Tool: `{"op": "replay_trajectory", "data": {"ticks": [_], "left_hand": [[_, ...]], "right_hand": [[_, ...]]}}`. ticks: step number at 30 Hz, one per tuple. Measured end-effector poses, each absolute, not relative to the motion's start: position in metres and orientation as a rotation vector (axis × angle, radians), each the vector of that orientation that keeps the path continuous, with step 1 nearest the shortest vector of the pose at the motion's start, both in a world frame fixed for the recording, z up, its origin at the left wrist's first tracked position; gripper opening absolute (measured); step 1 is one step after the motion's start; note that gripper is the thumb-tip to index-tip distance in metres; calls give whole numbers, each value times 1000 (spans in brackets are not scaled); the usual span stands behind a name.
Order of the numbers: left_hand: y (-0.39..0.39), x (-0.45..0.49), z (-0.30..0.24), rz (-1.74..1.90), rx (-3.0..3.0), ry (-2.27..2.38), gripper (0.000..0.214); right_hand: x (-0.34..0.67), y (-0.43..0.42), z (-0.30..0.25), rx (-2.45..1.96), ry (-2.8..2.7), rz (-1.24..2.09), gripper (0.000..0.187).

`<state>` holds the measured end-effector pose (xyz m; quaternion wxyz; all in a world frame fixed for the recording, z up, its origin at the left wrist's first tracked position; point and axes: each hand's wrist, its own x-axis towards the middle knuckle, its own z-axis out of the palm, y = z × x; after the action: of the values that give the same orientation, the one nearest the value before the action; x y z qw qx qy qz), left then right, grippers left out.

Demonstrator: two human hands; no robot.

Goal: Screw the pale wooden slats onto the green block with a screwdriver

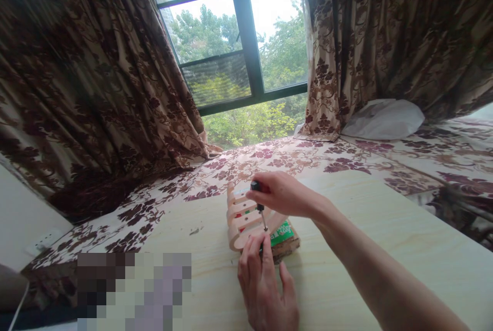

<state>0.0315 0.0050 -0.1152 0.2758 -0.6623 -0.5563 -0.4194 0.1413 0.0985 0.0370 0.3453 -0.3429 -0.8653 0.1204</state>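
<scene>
the right hand (271, 193) holds one black-handled metal screwdriver (260, 207), tip down at one pale slatted wooden frame (246, 238). the left hand (267, 284) touches its near edge; i cannot tell its grip. beneath lies one green-labelled brown block (283, 233), on one pale wood-grained table (346, 259).

Floral curtains (115, 63) flanking a dark-framed window (246, 28), green trees (210, 33) outside, whitish bundle (385, 119) on flowered cloth (265, 153)

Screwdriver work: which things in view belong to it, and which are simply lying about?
In use: screwdriver in right hand; wooden rack, left hand at its near end; green-topped block beneath.
Probably just lying about: dark scraps; white bundle.
</scene>
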Motion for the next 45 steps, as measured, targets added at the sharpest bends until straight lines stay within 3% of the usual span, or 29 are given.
{"op": "replay_trajectory", "data": {"ticks": [10,31,38,45], "left_hand": [[5,32,-115,-1147,-1777,-1510,55],[5,32,-116,-1143,-1788,-1501,56],[4,31,-113,-1123,-1797,-1475,54],[5,33,-112,-1152,-1785,-1510,54]], "right_hand": [[143,95,41,-795,-2300,398,18],[144,100,38,-936,-2203,240,20],[143,92,43,-744,-2313,300,21],[141,100,36,-946,-2206,154,24]]}}
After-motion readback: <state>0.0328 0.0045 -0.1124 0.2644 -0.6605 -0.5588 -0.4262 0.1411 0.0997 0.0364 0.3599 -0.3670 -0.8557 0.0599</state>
